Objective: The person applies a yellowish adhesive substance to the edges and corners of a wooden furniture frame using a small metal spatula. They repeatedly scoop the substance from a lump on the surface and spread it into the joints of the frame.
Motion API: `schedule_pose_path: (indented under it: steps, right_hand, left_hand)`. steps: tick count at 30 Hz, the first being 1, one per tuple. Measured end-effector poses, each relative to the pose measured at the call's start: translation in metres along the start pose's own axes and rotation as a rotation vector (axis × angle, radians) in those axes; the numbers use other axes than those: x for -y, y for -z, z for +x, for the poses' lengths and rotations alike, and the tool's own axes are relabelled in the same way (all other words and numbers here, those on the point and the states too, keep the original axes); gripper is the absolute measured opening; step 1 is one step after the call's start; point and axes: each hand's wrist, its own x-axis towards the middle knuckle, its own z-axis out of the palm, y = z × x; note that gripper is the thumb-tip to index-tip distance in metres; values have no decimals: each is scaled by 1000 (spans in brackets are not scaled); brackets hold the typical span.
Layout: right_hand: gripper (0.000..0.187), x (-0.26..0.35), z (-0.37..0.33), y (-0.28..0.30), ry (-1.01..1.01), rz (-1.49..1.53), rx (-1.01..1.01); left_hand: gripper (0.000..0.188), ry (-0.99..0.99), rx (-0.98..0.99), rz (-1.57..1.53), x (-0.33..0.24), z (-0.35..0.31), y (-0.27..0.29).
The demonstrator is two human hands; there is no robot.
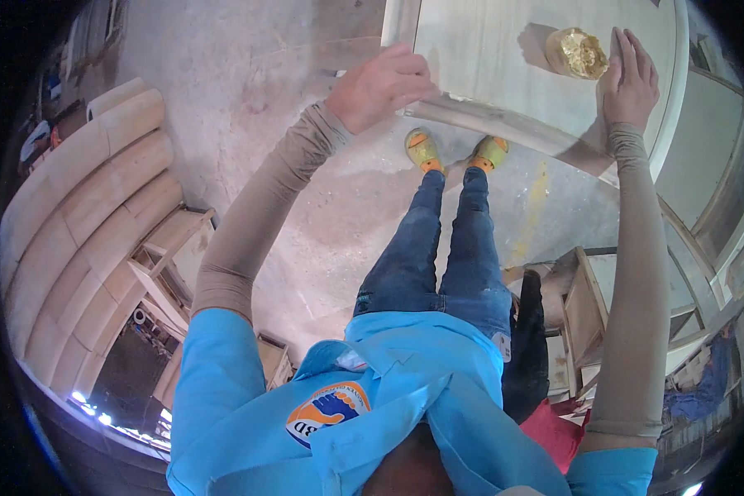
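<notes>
A pale wooden panel [504, 62] with a raised border lies before me at the upper right. My left hand [384, 87] is at its near left corner, fingers bent and pressed together. What they pinch, if anything, is hidden. My right hand [631, 83] rests on the panel toward its right side, fingers stretched out and nothing visibly held. Just left of those fingers is a small round gold-coloured tub [577, 54], its shiny contents looking crumpled or lumpy. It casts a shadow to its left.
Curved wooden pieces [99, 182] are stacked at the left, with a small wooden frame [174, 256] beside them. More wooden frames [591, 306] stand at the right. The dusty concrete floor [248, 99] bears a yellow mark [531, 211]. A dark blue cloth [707, 384] hangs far right.
</notes>
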Motion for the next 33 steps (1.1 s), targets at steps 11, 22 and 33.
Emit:
schedule_pose_path:
  steps: [11,22,33]
  right_hand:
    - [46,-8,-2,-8,-50,101,2]
    - [50,-6,-7,-5,-108,73,12]
    - [48,2,-5,0,-157,106,1]
  left_hand:
    - [17,125,-131,-159,2,3,24]
    - [11,-69,-113,385,-44,151,60]
    - [4,-8,123,596,-77,212,37]
